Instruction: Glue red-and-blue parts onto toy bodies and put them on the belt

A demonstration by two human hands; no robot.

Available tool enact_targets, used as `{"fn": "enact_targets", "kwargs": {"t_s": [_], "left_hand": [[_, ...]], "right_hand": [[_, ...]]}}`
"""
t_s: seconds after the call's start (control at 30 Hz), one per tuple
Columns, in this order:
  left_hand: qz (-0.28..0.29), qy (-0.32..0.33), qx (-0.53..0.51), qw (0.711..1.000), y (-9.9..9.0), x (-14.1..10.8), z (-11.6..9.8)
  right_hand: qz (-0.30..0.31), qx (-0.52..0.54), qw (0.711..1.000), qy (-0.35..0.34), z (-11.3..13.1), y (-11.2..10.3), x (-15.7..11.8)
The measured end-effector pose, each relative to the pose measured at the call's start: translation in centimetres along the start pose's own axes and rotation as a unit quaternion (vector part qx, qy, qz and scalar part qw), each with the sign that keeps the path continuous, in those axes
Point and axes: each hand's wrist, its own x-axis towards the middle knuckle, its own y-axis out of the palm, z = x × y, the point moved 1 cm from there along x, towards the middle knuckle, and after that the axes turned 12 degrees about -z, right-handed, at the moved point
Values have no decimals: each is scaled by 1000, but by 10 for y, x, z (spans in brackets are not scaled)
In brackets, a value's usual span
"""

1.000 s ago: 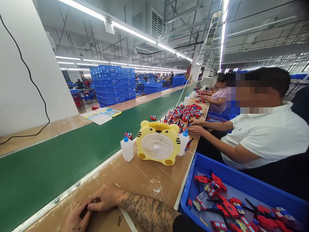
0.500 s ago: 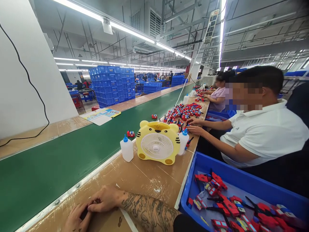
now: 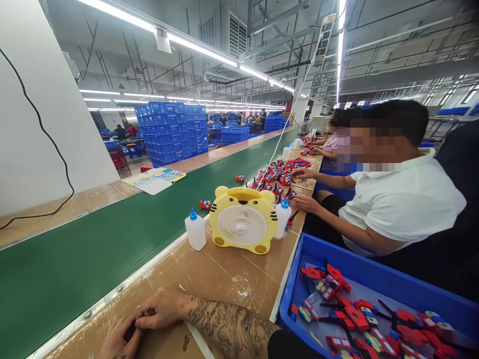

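Observation:
My right hand point(image 3: 162, 310) rests on the brown tabletop point(image 3: 209, 279), its fingers loosely bent and touching the fingers of my left hand point(image 3: 120, 335). Cut off by the bottom edge, the left hand lies with its thumb apart from its fingers. I see nothing held in either one. Ahead of them stand a yellow animal-faced fan point(image 3: 241, 227) and a white bottle with a blue cap point(image 3: 195, 234). Beside my right forearm, a blue bin point(image 3: 290, 294) holds several red toy parts point(image 3: 352, 311) with black pieces.
A green conveyor belt point(image 3: 93, 264) runs along the left, carrying a few small red parts point(image 3: 205, 204). A second bottle point(image 3: 283, 219) stands behind the fan. Farther on lies a heap of red parts point(image 3: 280, 172), where a co-worker in white point(image 3: 407, 199) sits. Blue crates point(image 3: 160, 132) are stacked beyond.
My hands stay in the same pose. The co-worker in white has leaned slightly left in view, and that person's hands have moved farther apart. The view has shifted slightly.

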Motion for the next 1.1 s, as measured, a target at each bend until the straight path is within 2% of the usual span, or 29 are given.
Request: {"fn": "enact_targets", "kwargs": {"t_s": [0.33, 0.43, 0.83, 1.1], "left_hand": [[13, -22, -8, 1000, -6, 0, -16], [-3, -21, 3, 1000, -7, 0, -17], [-6, -21, 2, 1000, -11, 0, -27], [-10, -19, 7, 1000, -9, -1, -22]], "right_hand": [[12, 29, 999, 6, 5, -9, -4], [10, 27, 1000, 7, 4, -8, -4], [3, 21, 1000, 13, 2, -2, -3], [1, 29, 999, 17, 0, 0, -2]]}}
